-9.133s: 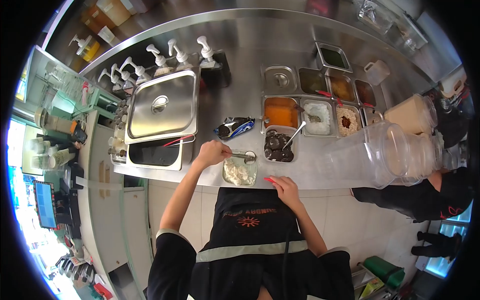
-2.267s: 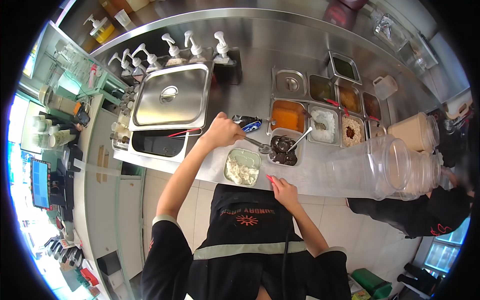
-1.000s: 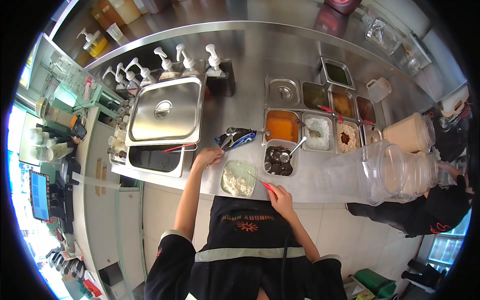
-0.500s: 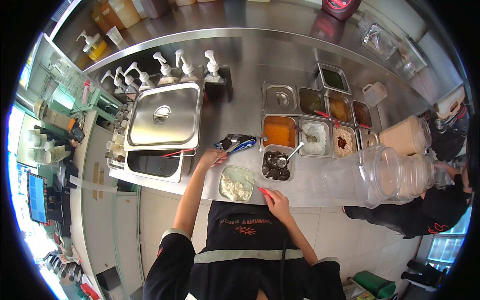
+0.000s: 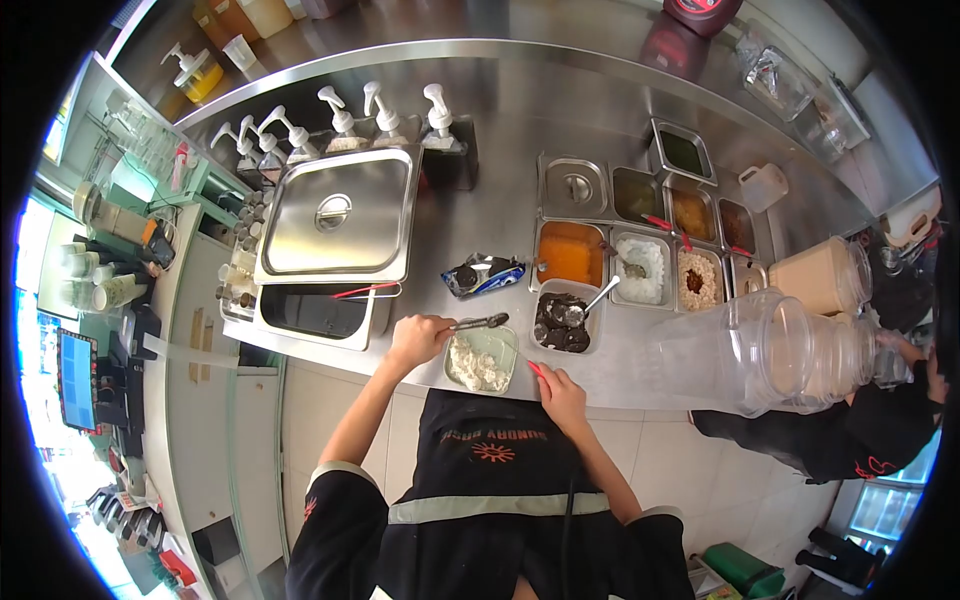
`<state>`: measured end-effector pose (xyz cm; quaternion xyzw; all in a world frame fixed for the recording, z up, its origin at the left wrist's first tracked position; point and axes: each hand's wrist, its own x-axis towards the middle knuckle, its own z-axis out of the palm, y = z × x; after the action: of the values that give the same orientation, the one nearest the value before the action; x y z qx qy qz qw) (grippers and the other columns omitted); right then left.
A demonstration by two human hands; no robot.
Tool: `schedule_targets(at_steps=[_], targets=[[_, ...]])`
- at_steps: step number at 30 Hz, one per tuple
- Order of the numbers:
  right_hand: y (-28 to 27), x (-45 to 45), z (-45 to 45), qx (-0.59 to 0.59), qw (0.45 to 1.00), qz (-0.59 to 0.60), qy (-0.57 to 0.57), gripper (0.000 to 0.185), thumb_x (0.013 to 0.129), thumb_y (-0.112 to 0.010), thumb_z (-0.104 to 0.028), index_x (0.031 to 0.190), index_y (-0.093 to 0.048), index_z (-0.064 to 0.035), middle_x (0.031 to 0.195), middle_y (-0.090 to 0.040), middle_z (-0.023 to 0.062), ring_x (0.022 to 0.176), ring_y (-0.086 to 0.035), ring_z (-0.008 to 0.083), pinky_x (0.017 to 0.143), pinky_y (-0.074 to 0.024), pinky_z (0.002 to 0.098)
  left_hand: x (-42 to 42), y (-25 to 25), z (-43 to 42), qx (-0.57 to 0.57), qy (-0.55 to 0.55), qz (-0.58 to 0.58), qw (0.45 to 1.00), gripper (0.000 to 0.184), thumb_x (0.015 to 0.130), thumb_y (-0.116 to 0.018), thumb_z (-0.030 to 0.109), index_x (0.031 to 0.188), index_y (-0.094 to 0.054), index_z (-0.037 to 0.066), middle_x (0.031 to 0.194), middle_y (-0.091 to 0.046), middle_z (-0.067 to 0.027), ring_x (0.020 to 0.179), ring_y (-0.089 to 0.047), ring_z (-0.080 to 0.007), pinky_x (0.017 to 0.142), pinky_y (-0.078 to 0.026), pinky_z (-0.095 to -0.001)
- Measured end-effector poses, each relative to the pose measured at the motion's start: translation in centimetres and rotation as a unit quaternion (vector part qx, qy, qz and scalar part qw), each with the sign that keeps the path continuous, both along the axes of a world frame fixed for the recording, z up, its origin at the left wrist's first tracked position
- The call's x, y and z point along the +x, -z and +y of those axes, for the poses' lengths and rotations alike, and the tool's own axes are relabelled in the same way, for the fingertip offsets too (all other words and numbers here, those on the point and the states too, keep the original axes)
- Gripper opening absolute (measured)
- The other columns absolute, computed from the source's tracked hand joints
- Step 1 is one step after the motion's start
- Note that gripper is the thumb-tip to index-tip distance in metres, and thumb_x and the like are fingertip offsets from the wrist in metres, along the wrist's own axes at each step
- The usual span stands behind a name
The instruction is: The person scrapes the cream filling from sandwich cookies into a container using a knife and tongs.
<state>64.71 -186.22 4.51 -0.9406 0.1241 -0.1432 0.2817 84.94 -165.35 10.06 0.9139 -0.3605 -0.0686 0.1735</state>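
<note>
My left hand [image 5: 420, 340] is closed around metal tongs [image 5: 484, 322], whose tips lie over the back edge of a pale green container [image 5: 510, 362] with white, lumpy food [image 5: 477, 366]. At the container's right side, my right hand [image 5: 562, 394] grips a red-handled utensil [image 5: 535, 369]; its thin end reaches toward the container. Behind the tongs lies an opened blue and black packet [image 5: 484, 275] with dark cookies. A clear tub of dark cookies [image 5: 563, 322], with a spoon [image 5: 600, 294] in it, stands to the right.
Steel pans of orange [image 5: 570, 255], white [image 5: 642, 270] and beige food [image 5: 699, 279] stand behind the tub. Large clear containers [image 5: 745, 350] lie at the right. A lidded steel pan [image 5: 338, 213] and pump bottles [image 5: 440, 120] are at the left. Another person [image 5: 840, 425] is at far right.
My left hand and the tongs have come away from the cookie packet to the green container's back edge, the tongs now pointing right. My right hand still holds the red-handled utensil.
</note>
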Motion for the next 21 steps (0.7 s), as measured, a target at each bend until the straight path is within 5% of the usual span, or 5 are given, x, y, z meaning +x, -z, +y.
schedule_targets(at_steps=[3,14,21], targets=[[-0.2,0.2,0.1,0.01,0.996,0.015,-0.083,0.023,0.08,-0.057,-0.018,0.101,-0.06,-0.0119,0.073,-0.055,0.008,0.057,-0.056,0.0276,0.05,-0.0462,0.0358,-0.4,0.3,0.3,0.035,0.058,-0.026,0.997,0.014,0.076,-0.058,0.025,0.085,-0.066,0.018,0.076,-0.065,-0.0033,0.064,-0.062,-0.0244,0.055,-0.049,-0.0362],[-1.9,0.4,-2.2,0.04,0.992,-0.079,-0.093,0.022,0.076,-0.061,-0.011,0.098,-0.064,-0.0109,0.067,-0.051,0.0061,0.054,-0.053,0.0233,0.048,-0.043,0.0324,0.6,0.1,-0.5,0.115,0.258,-0.147,0.948,0.01,0.071,-0.053,0.016,0.077,-0.06,0.015,0.068,-0.059,-0.0017,0.058,-0.058,-0.0198,0.047,-0.045,-0.0364],[-1.5,0.9,-3.0,0.025,0.992,-0.038,-0.116,0.025,0.077,-0.06,-0.014,0.102,-0.062,-0.0137,0.07,-0.051,0.0058,0.056,-0.055,0.0247,0.048,-0.0436,0.0343,1.3,-0.6,-1.4,0.137,0.308,-0.173,0.925,0.008,0.071,-0.053,0.019,0.074,-0.058,0.013,0.069,-0.059,0.0009,0.065,-0.059,-0.0158,0.058,-0.045,-0.0308]])
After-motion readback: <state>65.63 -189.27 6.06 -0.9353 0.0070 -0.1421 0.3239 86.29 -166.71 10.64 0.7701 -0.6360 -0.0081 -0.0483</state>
